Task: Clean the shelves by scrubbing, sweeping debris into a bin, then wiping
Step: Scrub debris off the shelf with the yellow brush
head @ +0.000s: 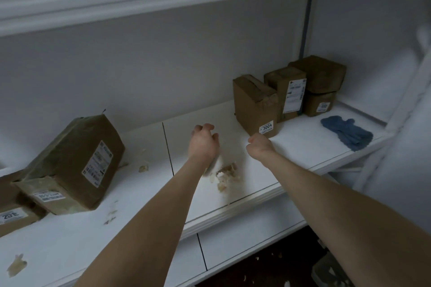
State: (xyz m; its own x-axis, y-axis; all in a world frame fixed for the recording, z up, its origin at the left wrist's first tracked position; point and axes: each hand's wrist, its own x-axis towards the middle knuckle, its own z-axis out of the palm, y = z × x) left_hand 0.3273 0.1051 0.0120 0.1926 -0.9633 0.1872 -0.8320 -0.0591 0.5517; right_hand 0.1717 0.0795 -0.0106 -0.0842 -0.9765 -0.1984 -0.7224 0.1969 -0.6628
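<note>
My left hand (204,144) hovers over the middle of the white shelf (303,147) with its fingers curled. A blurred pale tool (210,167) sticks out under the heel of that hand; I cannot tell what kind it is. Just right of it lies a pile of beige crumbly debris (227,175) on a stained patch. My right hand (260,144) is beside the front corner of the box labelled 3004 (254,107), fingers curled under, with nothing seen in it. A blue cloth (347,133) lies crumpled at the shelf's right end.
Three more cardboard boxes (310,86) stand behind the 3004 box. A large tilted box (77,165) leans on other boxes (16,216) at the left. Scraps of debris (16,265) dot the shelf's left part. A lower shelf (245,244) and dark littered floor (268,270) lie below.
</note>
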